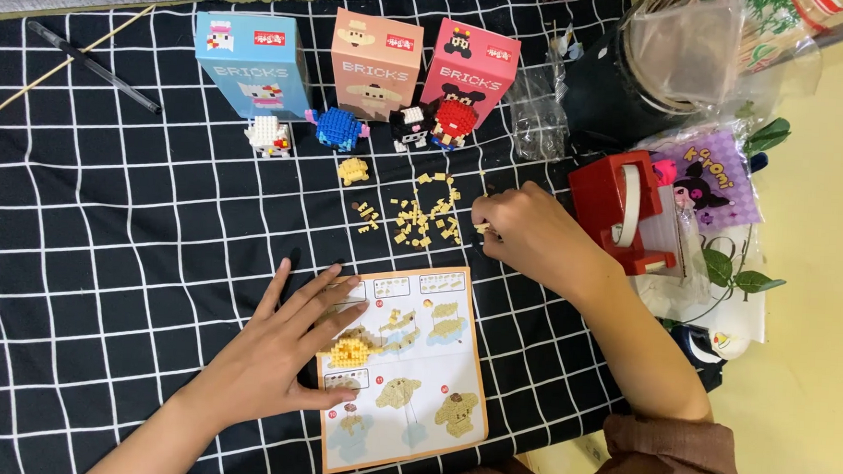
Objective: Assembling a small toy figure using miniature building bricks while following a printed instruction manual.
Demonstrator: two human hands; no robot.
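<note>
My left hand (pixel 276 350) lies flat with fingers spread on the left edge of a paper instruction sheet (pixel 423 401), its fingertips touching a partly built yellow brick figure (pixel 350 349) that stands on the sheet. My right hand (pixel 527 235) reaches to the right end of a scatter of small yellow bricks (pixel 422 218) and pinches one tiny yellow piece between thumb and fingers. A small yellow brick lump (pixel 352 171) sits just behind the scatter.
A black cloth with a white grid (pixel 104 249) covers the surface. At the back stand blue (pixel 254 63), peach (pixel 376 61) and pink (pixel 471 68) boxes with several finished brick figures (pixel 341 127) in front. A red tape dispenser (pixel 625 209), plastic bags and leaves sit right.
</note>
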